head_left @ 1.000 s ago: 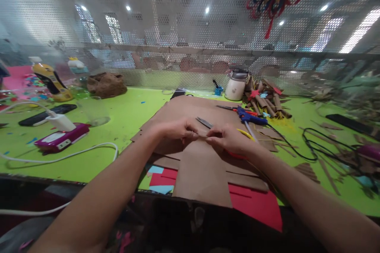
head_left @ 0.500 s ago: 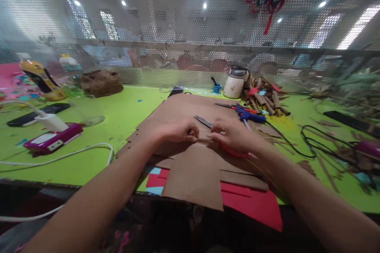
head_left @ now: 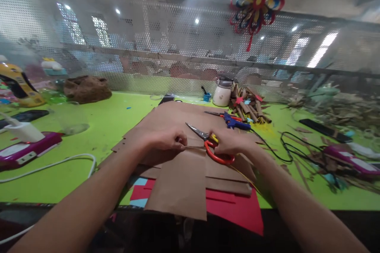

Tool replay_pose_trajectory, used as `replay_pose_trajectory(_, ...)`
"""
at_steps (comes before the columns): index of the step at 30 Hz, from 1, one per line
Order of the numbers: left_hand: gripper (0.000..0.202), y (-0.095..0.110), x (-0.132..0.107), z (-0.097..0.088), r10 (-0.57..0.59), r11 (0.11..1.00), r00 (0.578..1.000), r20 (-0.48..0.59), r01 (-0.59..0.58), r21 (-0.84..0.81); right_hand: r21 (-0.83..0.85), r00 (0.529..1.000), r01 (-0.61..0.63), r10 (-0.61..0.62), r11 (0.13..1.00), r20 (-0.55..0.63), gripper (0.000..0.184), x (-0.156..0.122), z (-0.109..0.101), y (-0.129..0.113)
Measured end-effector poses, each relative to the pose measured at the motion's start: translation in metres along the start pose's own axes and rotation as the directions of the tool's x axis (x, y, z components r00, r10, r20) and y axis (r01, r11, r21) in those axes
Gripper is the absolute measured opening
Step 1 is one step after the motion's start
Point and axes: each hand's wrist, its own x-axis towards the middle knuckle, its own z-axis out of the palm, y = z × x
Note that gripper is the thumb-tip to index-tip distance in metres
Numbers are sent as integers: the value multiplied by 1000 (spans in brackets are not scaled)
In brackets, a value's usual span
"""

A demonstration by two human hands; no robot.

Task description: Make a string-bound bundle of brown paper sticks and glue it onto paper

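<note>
My left hand (head_left: 171, 139) is closed in a pinch at the upper edge of a folded strip of brown paper (head_left: 179, 184). The strip hangs over the front edge of the table. Just to the right, my right hand (head_left: 227, 141) has its fingers curled on the handles of red-and-yellow scissors (head_left: 220, 157). Their blades point up and left, slightly parted, over a stack of brown paper (head_left: 175, 112). My right fingertips are partly hidden by the handles. Red paper (head_left: 234, 209) lies beneath the strip at the front edge.
Behind my right hand lie a blue glue gun (head_left: 236, 121) and another pair of scissors (head_left: 215, 114). Rolled brown tubes (head_left: 249, 106) and a white jar (head_left: 223, 93) stand farther back. A purple power strip (head_left: 32, 150) and white cable (head_left: 74, 158) occupy the left side.
My right hand has left the paper's upper edge and moved onto the scissors' handles. My left hand keeps its pinch on the paper. The view has tilted up and turned slightly right.
</note>
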Motion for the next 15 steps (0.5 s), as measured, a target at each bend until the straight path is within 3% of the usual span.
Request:
replay_pose_trajectory(5,22,-12,1,-1,-1,999,1000,-10,1,-33,304,996,33,-6,952,-90,63,5,-5,9)
replay_pose_trajectory(9,22,-16,2,-1,42,997,999,4,-42,-65,637,986,94,18,765,-167,52,8,-11,9)
replay_pose_trajectory(11,20,-15,1,-1,52,997,999,16,-50,-65,700,964,164,37,695,-262,50,14,-8,5)
replay_pose_trajectory(12,19,-14,1,-1,50,997,999,22,-48,-64,684,948,193,48,703,-316,50,19,-6,2)
replay_pose_trajectory(15,16,-10,-2,0,43,997,999,29,-41,-59,475,891,216,27,853,-454,47,40,0,-9)
